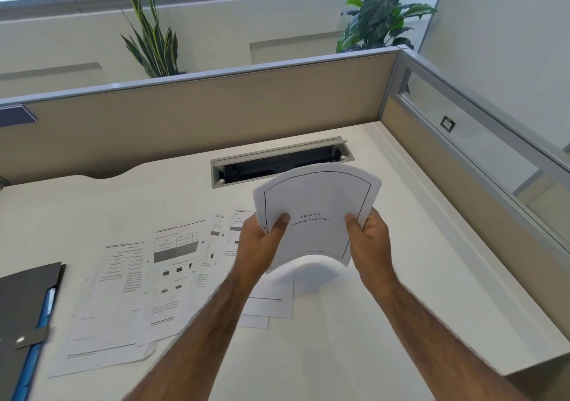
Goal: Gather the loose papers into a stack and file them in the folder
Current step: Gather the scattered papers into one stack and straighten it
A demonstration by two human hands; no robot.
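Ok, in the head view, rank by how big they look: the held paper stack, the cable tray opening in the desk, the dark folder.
1. Held paper stack, in both hands.
2. Cable tray opening, though it lies farther off, so this is only apparent size.
Dark folder: cut off by the frame edge, so I can't rank it fairly.

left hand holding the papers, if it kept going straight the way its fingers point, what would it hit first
Probably the open cable tray recessed in the desk. The left hand points up and away, gripping the held stack of papers; depth is unclear, so it might pass above and reach the partition.
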